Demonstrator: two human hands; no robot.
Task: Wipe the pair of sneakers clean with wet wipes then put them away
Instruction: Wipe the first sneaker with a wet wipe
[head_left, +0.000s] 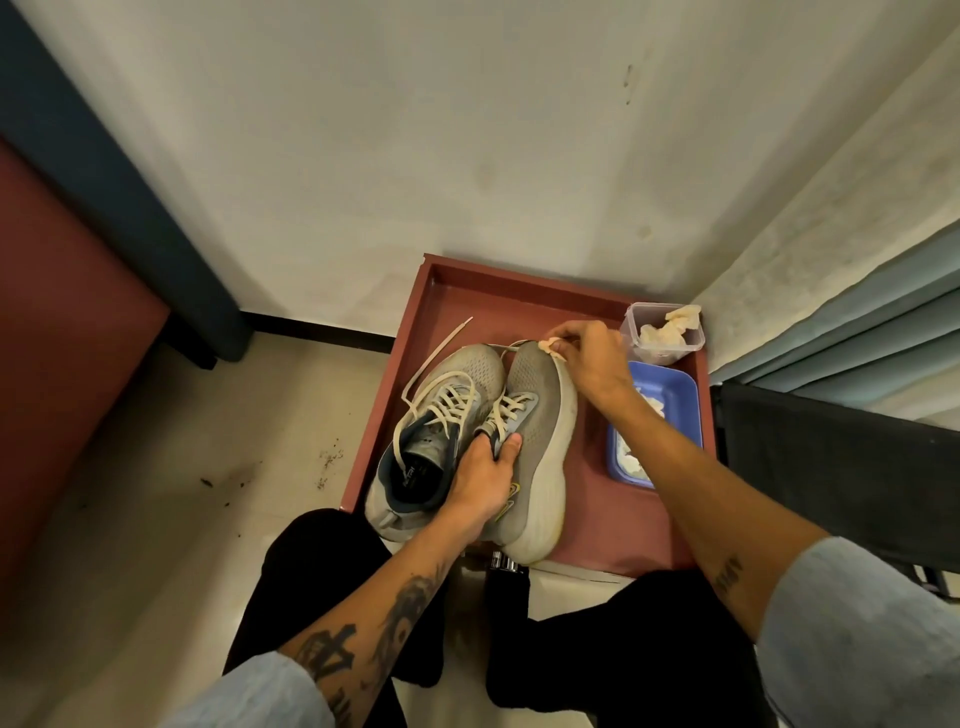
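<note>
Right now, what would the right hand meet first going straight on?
The right hand, pinching a wipe at the sneaker toe, points far-left; likely the tray far wall, depth unclear.

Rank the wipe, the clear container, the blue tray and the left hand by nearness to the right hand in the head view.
1. The wipe: pinched in the right hand.
2. The clear container and blue tray: just to its right, too close to call.
3. The left hand: toward the camera, gripping the sneaker.
</note>
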